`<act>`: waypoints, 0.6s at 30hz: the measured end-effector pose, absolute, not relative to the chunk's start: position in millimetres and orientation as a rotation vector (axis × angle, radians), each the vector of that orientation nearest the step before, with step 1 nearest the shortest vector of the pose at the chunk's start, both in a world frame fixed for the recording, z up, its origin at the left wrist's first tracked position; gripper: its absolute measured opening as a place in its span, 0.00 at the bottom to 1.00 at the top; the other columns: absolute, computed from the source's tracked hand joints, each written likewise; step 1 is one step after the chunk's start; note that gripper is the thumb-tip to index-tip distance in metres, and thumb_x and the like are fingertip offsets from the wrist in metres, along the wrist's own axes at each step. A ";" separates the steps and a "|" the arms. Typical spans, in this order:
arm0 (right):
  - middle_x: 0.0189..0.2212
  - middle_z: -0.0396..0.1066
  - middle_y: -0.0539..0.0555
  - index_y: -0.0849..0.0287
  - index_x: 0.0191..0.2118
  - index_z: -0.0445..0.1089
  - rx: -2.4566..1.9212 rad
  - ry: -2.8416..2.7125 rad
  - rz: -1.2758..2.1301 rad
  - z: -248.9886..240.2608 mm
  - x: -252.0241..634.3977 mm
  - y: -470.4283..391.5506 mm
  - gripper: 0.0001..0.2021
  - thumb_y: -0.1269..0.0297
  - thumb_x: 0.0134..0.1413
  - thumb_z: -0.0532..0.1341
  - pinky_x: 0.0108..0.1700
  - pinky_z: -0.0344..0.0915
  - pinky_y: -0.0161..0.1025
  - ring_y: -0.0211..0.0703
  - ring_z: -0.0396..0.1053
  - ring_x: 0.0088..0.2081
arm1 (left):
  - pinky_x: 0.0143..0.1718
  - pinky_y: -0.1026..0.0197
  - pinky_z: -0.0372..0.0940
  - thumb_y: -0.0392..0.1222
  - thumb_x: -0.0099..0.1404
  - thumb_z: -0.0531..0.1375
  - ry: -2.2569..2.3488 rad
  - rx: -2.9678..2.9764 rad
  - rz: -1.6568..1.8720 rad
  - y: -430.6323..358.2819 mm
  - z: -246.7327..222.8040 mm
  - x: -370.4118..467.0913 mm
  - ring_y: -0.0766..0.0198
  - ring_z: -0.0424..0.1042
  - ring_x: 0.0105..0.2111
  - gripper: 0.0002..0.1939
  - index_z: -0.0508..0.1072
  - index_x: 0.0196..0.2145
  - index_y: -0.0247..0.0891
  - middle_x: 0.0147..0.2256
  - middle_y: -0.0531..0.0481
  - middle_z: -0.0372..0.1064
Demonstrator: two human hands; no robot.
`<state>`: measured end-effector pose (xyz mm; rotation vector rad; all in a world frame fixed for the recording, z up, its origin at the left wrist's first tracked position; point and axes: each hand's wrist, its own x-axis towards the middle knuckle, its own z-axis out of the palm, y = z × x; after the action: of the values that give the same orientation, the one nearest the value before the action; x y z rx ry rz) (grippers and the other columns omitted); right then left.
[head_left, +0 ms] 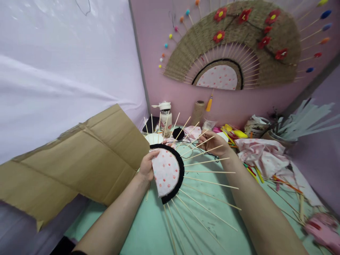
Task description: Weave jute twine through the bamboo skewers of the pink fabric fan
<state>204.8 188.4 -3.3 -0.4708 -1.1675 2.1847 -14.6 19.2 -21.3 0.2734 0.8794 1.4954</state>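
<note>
A half-round piece point(166, 170) covered in white cloth with red dots has a black band point(181, 166) round its curved edge. Thin wooden sticks point(209, 172) fan out from the band. My left hand point(147, 165) grips the straight edge of this piece, thumb on the cloth. Behind the upper right sticks is my right hand point(212, 143), its fingers bent together around a thin black cord point(191, 142); the fingertips are partly hidden by sticks. Near the upper sticks lies a black ball of yarn point(178, 133).
Brown cardboard point(106, 156) leans at the left. A jar point(166, 118) and cardboard tube point(198, 111) stand at the back. Crumpled dotted cloth point(262, 154), loose sticks and a pink tool point(322, 230) lie right. A large decorated fan point(239, 46) hangs on the wall.
</note>
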 end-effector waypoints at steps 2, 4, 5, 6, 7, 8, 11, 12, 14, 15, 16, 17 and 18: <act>0.17 0.58 0.45 0.57 0.22 0.56 -0.458 -1.226 2.226 -5.2 201.7 186.0 0.13 0.64 0.46 0.63 0.33 0.67 0.39 0.35 0.61 0.21 | 0.42 0.55 0.67 0.36 0.53 0.58 0.878 0.282 1.502 18.9 -20.2 -14.2 0.57 0.75 0.30 0.12 0.73 0.36 0.31 0.28 0.44 0.76; 0.16 0.57 0.45 0.57 0.22 0.56 -0.440 -1.280 2.259 -7.9 198.3 183.8 0.13 0.64 0.47 0.63 0.32 0.66 0.39 0.35 0.61 0.21 | 0.42 0.55 0.67 0.36 0.53 0.57 0.886 0.287 1.518 18.5 -18.8 -13.4 0.57 0.75 0.29 0.12 0.73 0.37 0.31 0.28 0.44 0.76; 0.15 0.56 0.45 0.57 0.22 0.56 -0.434 -1.313 2.271 -9.5 196.3 182.5 0.13 0.63 0.47 0.63 0.30 0.65 0.38 0.35 0.60 0.21 | 0.41 0.55 0.67 0.36 0.53 0.57 0.890 0.289 1.527 18.3 -18.2 -12.8 0.57 0.75 0.29 0.12 0.73 0.37 0.31 0.28 0.44 0.76; 0.14 0.55 0.45 0.57 0.22 0.56 -0.430 -1.352 2.281 -11.1 194.1 180.9 0.13 0.64 0.48 0.63 0.29 0.64 0.37 0.35 0.59 0.20 | 0.40 0.55 0.68 0.36 0.53 0.57 0.891 0.292 1.535 18.1 -17.5 -12.2 0.57 0.75 0.28 0.12 0.73 0.37 0.31 0.28 0.44 0.76; 0.14 0.55 0.44 0.58 0.22 0.57 -0.428 -1.396 2.292 -12.5 191.8 178.9 0.13 0.64 0.48 0.63 0.28 0.63 0.36 0.34 0.58 0.19 | 0.40 0.55 0.68 0.36 0.53 0.57 0.892 0.296 1.547 18.0 -16.8 -11.7 0.58 0.75 0.28 0.13 0.74 0.37 0.31 0.27 0.44 0.76; 0.14 0.54 0.44 0.58 0.22 0.58 -0.429 -1.446 2.306 -13.5 189.5 176.4 0.12 0.65 0.48 0.63 0.27 0.62 0.35 0.33 0.57 0.18 | 0.39 0.55 0.68 0.36 0.53 0.57 0.894 0.299 1.563 17.9 -16.1 -11.1 0.58 0.75 0.27 0.13 0.74 0.37 0.32 0.27 0.45 0.75; 0.14 0.55 0.43 0.60 0.24 0.61 -0.420 -1.661 2.353 -13.6 183.2 166.0 0.11 0.65 0.47 0.64 0.28 0.62 0.35 0.32 0.57 0.18 | 0.40 0.56 0.68 0.35 0.53 0.57 0.887 0.309 1.623 17.8 -14.3 -10.2 0.59 0.75 0.28 0.15 0.73 0.40 0.33 0.27 0.47 0.75; 0.15 0.56 0.43 0.60 0.24 0.62 -0.412 -1.745 2.366 -12.6 181.4 162.0 0.11 0.64 0.47 0.64 0.28 0.62 0.34 0.32 0.59 0.19 | 0.40 0.56 0.68 0.36 0.53 0.57 0.883 0.311 1.633 17.8 -13.9 -10.0 0.59 0.75 0.28 0.16 0.73 0.40 0.33 0.28 0.47 0.75; 0.17 0.60 0.45 0.62 0.26 0.64 -0.389 -1.903 2.379 -9.8 178.4 154.5 0.10 0.62 0.48 0.65 0.28 0.62 0.33 0.33 0.63 0.21 | 0.41 0.56 0.68 0.36 0.54 0.57 0.871 0.310 1.633 18.0 -13.4 -9.9 0.58 0.75 0.29 0.16 0.73 0.41 0.33 0.29 0.46 0.76; 0.19 0.63 0.46 0.62 0.29 0.66 -0.373 -1.960 2.381 -8.6 177.1 151.5 0.10 0.61 0.47 0.65 0.28 0.62 0.33 0.33 0.64 0.22 | 0.40 0.56 0.68 0.37 0.54 0.57 0.868 0.301 1.628 18.2 -13.3 -9.9 0.58 0.75 0.30 0.16 0.73 0.40 0.32 0.29 0.45 0.76; 0.21 0.65 0.47 0.63 0.31 0.67 -0.353 -2.004 2.377 -7.7 175.9 149.2 0.11 0.60 0.47 0.65 0.27 0.61 0.32 0.34 0.65 0.23 | 0.40 0.56 0.68 0.36 0.54 0.56 0.868 0.287 1.627 18.4 -13.4 -9.8 0.58 0.75 0.30 0.15 0.73 0.40 0.31 0.29 0.45 0.76; 0.24 0.67 0.49 0.63 0.34 0.68 -0.332 -2.039 2.362 -7.4 174.9 147.6 0.12 0.60 0.47 0.65 0.27 0.61 0.31 0.34 0.66 0.24 | 0.39 0.56 0.68 0.36 0.54 0.56 0.867 0.272 1.632 18.7 -13.5 -9.8 0.58 0.75 0.30 0.15 0.73 0.40 0.31 0.29 0.45 0.76; 0.25 0.68 0.50 0.64 0.37 0.69 -0.314 -2.062 2.340 -7.5 174.1 146.8 0.14 0.60 0.47 0.65 0.27 0.61 0.31 0.34 0.66 0.25 | 0.39 0.56 0.68 0.35 0.55 0.56 0.862 0.262 1.642 19.0 -13.7 -9.7 0.58 0.75 0.30 0.16 0.73 0.41 0.30 0.29 0.45 0.76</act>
<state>174.1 146.8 -7.5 -0.3141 -2.0620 2.3405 -9.7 19.0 -13.7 0.2618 0.8616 1.6417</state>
